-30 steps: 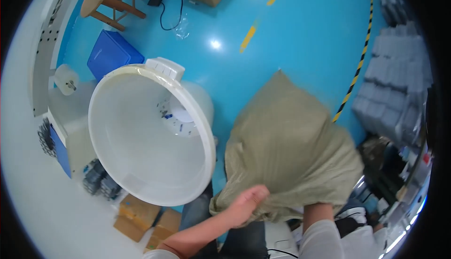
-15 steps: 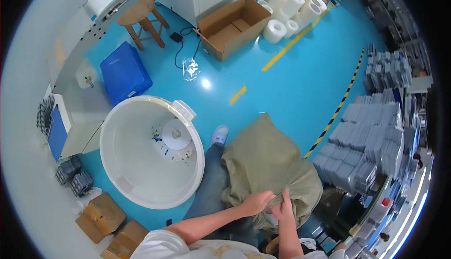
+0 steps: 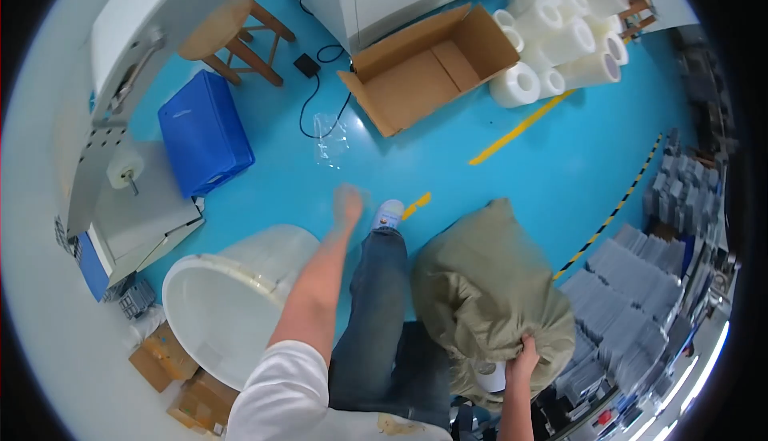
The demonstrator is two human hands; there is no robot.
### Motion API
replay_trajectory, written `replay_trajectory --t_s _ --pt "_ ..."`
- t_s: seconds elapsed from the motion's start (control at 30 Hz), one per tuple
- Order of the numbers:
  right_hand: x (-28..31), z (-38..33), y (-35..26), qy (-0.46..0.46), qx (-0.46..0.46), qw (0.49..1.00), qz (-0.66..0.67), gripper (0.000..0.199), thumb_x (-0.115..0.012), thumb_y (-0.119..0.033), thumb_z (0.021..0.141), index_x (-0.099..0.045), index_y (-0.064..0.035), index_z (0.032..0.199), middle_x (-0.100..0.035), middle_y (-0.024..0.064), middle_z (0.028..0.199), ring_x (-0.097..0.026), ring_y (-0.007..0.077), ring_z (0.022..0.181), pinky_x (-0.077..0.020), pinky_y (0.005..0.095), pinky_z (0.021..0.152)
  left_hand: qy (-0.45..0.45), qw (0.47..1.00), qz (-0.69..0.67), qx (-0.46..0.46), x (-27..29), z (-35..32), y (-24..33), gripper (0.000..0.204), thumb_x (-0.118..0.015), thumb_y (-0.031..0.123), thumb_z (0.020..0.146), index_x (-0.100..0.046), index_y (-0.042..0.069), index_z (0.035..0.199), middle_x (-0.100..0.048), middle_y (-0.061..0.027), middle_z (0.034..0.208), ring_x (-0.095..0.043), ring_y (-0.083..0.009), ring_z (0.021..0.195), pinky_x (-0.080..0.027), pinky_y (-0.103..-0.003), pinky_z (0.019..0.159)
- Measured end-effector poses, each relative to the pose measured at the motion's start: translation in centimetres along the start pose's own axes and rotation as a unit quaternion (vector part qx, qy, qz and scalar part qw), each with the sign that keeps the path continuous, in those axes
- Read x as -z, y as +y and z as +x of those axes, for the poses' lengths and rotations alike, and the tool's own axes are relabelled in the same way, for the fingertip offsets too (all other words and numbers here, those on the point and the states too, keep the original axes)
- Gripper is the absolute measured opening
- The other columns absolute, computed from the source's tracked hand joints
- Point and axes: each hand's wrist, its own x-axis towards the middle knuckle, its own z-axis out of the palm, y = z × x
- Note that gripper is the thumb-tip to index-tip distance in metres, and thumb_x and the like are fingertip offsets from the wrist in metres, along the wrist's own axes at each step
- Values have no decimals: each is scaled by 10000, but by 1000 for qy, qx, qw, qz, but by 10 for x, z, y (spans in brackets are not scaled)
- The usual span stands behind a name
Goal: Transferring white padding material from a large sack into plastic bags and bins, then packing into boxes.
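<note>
My left hand point(image 3: 349, 207) reaches out over the blue floor, smeared by motion; its fingers do not show clearly. It is nearest to a crumpled clear plastic bag point(image 3: 331, 142) on the floor and to my shoe point(image 3: 389, 214). A large olive-green cloth sack point(image 3: 464, 257) stands bulging by my right leg. My right hand point(image 3: 526, 355) is closed on the gathered cloth near the sack's mouth. Inside that mouth a white object point(image 3: 490, 375) shows in part, its kind unclear. Left of my legs is a big white plastic bin point(image 3: 180, 281), its far part partly covered by my left arm.
An open cardboard box point(image 3: 400, 89) and stacked white film rolls point(image 3: 560, 37) lie ahead. A blue plastic crate point(image 3: 206, 133) and a wooden stool point(image 3: 220, 25) are at far left, near a black cable point(image 3: 302, 109). Grey stacked trays point(image 3: 640, 281) line the right; cardboard boxes point(image 3: 164, 353) sit near left.
My left hand has let go of the sack's cloth and swung forward and left over the floor. My right hand still grips the sack. The view has shifted, and the bin's inner bottom no longer shows.
</note>
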Motion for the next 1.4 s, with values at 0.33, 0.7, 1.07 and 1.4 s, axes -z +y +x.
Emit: replay_trajectory --t_s 0.33,0.7,1.07,1.4 --pt "95 165 82 103 -54 977 -180 523 -532 -288 870 -374 -14 1286 -485 167 1210 -535 274 1047 -472 388 851 199 942 10 272 -157 178 -133 674 -690 296 735 -353 -96 1168 -512 -282 1066 -460 -432 1081 -425 -442 880" --pt "135 155 99 -39 -126 984 -117 497 -491 -304 895 -393 3 1272 -487 155 1207 -471 256 1131 -399 357 956 196 926 -182 265 -196 97 -120 306 -448 250 833 -520 -25 719 -553 -216 730 -512 -373 686 -399 -456 622" --pt "-16 15 -66 -225 -181 887 360 590 -387 -453 933 -275 -77 1374 -378 96 1333 -409 180 1176 -392 333 926 -98 773 -262 -569 186 -164 356 156 -575 150 611 -502 128 747 -526 -55 823 -536 -226 811 -407 -373 661" --pt "77 59 -63 71 104 991 44 95 -540 -109 884 -516 -45 951 -541 -13 801 -509 66 760 -417 223 653 -115 772 -40 -624 120 -263 402 477 -605 205 697 -520 38 1137 -451 -134 1187 -447 -262 1079 -224 -524 997"
